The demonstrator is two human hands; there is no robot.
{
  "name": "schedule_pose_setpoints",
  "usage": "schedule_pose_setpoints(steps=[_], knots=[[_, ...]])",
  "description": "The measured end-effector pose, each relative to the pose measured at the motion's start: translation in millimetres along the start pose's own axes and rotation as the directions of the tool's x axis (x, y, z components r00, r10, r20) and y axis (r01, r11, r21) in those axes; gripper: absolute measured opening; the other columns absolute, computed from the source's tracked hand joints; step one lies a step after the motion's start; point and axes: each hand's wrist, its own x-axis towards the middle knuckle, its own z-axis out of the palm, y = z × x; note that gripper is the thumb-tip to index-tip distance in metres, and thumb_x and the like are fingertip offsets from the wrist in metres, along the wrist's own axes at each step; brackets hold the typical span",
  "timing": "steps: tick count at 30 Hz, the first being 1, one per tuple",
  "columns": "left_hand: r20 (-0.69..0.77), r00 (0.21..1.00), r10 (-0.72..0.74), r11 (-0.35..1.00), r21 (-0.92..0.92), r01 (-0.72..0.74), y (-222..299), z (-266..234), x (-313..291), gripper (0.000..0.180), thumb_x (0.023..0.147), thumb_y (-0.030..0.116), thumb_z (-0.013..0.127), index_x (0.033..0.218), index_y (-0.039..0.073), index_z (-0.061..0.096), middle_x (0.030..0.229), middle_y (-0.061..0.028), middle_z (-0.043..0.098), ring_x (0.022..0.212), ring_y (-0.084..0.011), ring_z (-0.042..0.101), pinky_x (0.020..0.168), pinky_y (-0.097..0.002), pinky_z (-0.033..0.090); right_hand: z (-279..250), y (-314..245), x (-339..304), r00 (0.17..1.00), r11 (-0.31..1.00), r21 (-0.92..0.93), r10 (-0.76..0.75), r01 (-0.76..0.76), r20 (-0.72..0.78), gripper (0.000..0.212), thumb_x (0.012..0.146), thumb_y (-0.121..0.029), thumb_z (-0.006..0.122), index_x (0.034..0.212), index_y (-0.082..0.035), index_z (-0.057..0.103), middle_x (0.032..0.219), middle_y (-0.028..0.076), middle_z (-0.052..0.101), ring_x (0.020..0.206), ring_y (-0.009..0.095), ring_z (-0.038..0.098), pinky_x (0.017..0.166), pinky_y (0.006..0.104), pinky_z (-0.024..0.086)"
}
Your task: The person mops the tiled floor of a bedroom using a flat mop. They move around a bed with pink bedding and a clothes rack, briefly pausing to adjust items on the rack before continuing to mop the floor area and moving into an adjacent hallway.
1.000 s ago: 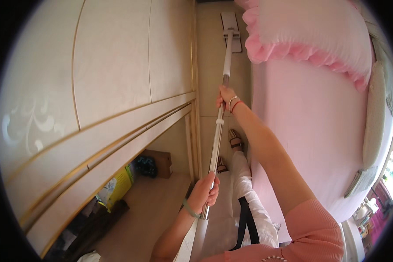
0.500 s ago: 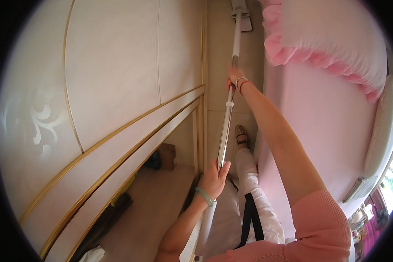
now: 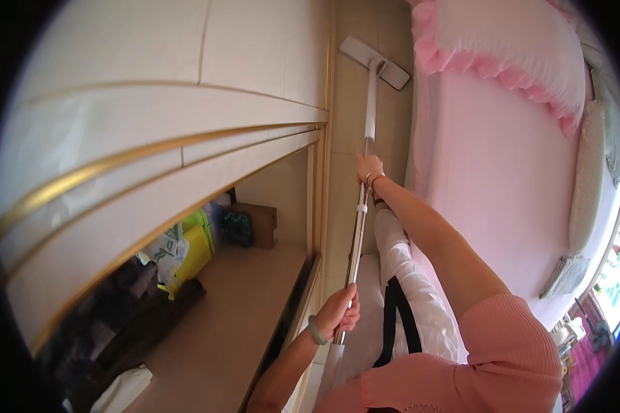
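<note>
A flat mop (image 3: 370, 103) with a white and silver pole runs from my body forward along the narrow floor strip. Its rectangular white head (image 3: 358, 51) lies turned at a slant on the tiles, one end close to the bed's side. My right hand (image 3: 370, 167) is wrapped round the pole about midway, below the white upper section. Lower down, near my waist, my left hand (image 3: 339, 311) grips the same pole with its thumb along it. A green bangle is on my left wrist; a red band and a bracelet circle the right.
On the right stands a bed (image 3: 492, 158) with pink bedding and a frilled pillow (image 3: 510, 55). Left is a white, gold-trimmed cabinet (image 3: 255, 76); its low open compartment holds a yellow-green basket (image 3: 194, 251), a brown box (image 3: 258, 224) and dark items.
The mop has come back toward me, and its head has swung to a slant across the floor. Both hands moved nearer my body with the pole. More of the cabinet's compartment shows.
</note>
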Motion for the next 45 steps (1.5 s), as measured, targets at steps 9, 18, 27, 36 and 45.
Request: schedule_pose_setpoints(steps=[9,18,27,36,45], knots=[[0.141,0.989,-0.051,0.975,-0.206,0.08,-178.8,-77.1,-45.8,0.036,0.092,0.049,0.032,0.079,0.016,0.039,0.054,0.0064,0.024,0.042,-0.0031,0.019,0.035,-0.0176,0.018,64.7,168.6,-104.2,0.993,0.992,-0.034,0.117,-0.118,-0.012,0.026,0.084,-0.014,0.045,0.091,0.006,0.059,0.08,0.017,0.064,0.058,0.028,0.064,0.046,0.0354,0.052],[0.027,0.977,-0.21,0.905,-0.373,0.205,-380.6,-173.8,-121.1,0.035,0.091,0.047,0.039,0.08,0.015,0.046,0.053,0.005,0.026,0.04,-0.0051,0.023,0.034,-0.02,0.017,155.4,371.2,-231.2,0.974,0.974,-0.024,0.226,-0.225,0.028,0.033,0.085,-0.021,0.045,0.089,0.009,0.057,0.067,0.016,0.061,0.048,0.026,0.061,0.042,0.0364,0.05],[0.0,0.985,-0.175,0.95,-0.264,0.169,-402.3,-202.9,-147.2,0.036,0.092,0.045,0.039,0.079,0.012,0.044,0.054,0.004,0.029,0.04,-0.0046,0.022,0.034,-0.0193,0.017,174.5,417.6,-262.4,0.984,0.987,0.06,0.142,-0.149,0.109,0.028,0.085,-0.02,0.047,0.084,0.008,0.051,0.067,0.016,0.059,0.047,0.025,0.059,0.042,0.0348,0.049],[0.147,0.978,0.15,0.985,-0.106,-0.136,-287.3,-152.2,-52.5,0.036,0.093,0.046,0.034,0.079,0.013,0.042,0.051,0.006,0.029,0.039,-0.0038,0.025,0.033,-0.0191,0.022,97.2,287.7,-157.7,0.991,0.991,0.096,-0.099,0.091,0.087,0.03,0.082,-0.016,0.049,0.062,0.005,0.051,0.053,0.013,0.054,0.043,0.023,0.057,0.038,0.0365,0.046],[0.08,0.991,0.11,0.983,-0.158,-0.096,-303.1,-182.2,-22.3,0.042,0.089,0.054,0.038,0.086,0.012,0.044,0.055,0.0064,0.032,0.041,-0.0018,0.024,0.036,-0.0169,0.021,129.0,297.6,-139.4,0.997,0.998,-0.022,0.067,-0.067,-0.026,0.021,0.084,-0.012,0.046,0.086,0.006,0.056,0.066,0.015,0.059,0.05,0.026,0.061,0.044,0.0371,0.054]])
